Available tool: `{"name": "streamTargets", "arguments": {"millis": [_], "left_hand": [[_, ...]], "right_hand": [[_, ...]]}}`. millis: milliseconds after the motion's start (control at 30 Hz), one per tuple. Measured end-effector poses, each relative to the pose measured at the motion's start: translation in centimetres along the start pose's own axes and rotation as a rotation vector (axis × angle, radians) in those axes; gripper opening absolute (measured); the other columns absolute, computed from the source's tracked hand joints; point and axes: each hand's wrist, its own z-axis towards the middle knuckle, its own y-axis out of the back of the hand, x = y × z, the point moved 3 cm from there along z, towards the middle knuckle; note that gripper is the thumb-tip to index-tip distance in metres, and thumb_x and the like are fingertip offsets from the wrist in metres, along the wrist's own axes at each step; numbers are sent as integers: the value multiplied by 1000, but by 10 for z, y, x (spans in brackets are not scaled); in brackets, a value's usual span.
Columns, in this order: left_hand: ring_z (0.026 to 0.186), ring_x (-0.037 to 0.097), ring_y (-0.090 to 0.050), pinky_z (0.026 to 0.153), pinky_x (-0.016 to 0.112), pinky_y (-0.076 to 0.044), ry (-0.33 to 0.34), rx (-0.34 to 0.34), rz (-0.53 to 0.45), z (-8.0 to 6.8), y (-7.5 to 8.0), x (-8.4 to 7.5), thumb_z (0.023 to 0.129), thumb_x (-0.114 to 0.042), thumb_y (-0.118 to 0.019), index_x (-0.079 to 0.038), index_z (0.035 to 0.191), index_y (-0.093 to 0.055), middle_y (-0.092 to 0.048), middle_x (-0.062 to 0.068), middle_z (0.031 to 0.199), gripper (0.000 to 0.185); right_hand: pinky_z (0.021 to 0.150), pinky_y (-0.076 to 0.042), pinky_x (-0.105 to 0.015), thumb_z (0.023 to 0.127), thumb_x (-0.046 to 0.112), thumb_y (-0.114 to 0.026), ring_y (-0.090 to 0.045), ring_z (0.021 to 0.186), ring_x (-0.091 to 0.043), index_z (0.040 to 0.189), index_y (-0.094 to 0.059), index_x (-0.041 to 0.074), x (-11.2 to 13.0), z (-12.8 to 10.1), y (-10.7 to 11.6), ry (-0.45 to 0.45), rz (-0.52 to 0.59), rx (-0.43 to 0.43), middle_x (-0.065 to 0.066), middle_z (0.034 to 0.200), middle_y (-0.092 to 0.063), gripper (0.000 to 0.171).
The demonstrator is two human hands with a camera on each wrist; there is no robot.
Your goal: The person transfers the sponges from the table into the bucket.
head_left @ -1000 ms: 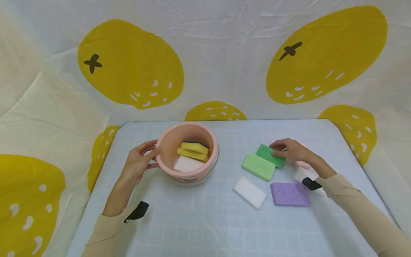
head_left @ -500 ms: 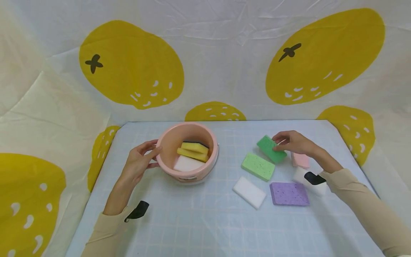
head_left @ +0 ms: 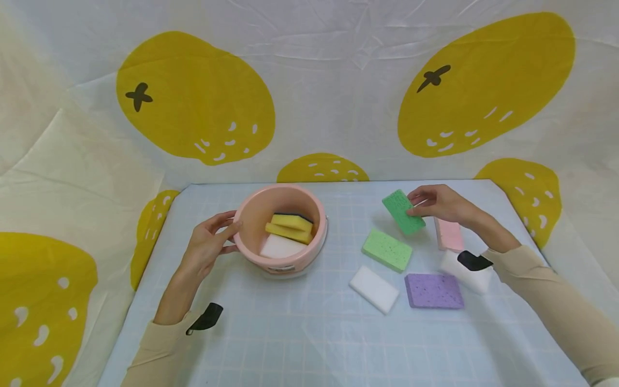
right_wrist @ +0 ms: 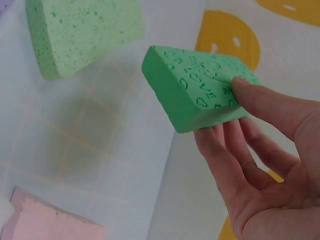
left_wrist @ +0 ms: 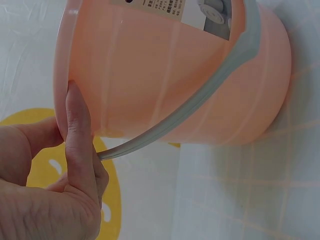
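Observation:
My right hand (head_left: 442,202) pinches a dark green sponge (head_left: 403,212) between thumb and fingers. In the right wrist view the green sponge (right_wrist: 200,87) hangs above the table, tilted, with embossed letters on its face. My left hand (head_left: 208,239) grips the rim of a pink bucket (head_left: 309,258) at its left side. The left wrist view shows the thumb of the left hand (left_wrist: 75,165) on the outside of the bucket (left_wrist: 150,75), near its grey handle (left_wrist: 185,112). Inside the bucket lie yellow sponges (head_left: 290,227) with a dark layer and a white sponge (head_left: 281,246).
On the table (head_left: 271,333) right of the bucket lie a light green sponge (head_left: 387,250), a white sponge (head_left: 374,289), a purple sponge (head_left: 433,291), another white sponge (head_left: 466,272) and a pink sponge (head_left: 449,235). A fruit-patterned sheet (head_left: 333,107) rises behind the table.
The right hand has lifted the dark green sponge off the table, up and away from the light green one, tilting it. The pink sponge is now more exposed. The left hand stays on the bucket.

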Motion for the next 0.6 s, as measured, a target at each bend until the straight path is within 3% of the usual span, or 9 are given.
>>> {"name": "streamTargets", "arguments": {"millis": [267, 600], "left_hand": [[82, 6, -65, 71, 27, -63, -2, 10, -20, -1, -1, -2, 99, -26, -71, -6, 149, -52, -49, 17, 142, 57], [84, 7, -65, 72, 26, -63, 13, 1, -2, -1, 0, -3, 100, -27, -70, -8, 150, -51, -49, 17, 143, 57]], "right_hand": [[82, -55, -17, 93, 25, -79, -65, 98, -16, 131, -61, -1, 18, 1, 3, -43, 70, 5, -14, 115, -69, 50], [82, -59, -22, 94, 16, -78, -68, 92, -15, 132, -59, -4, 41, 4, 4, -13, 200, -2, -12, 108, -69, 48]]}}
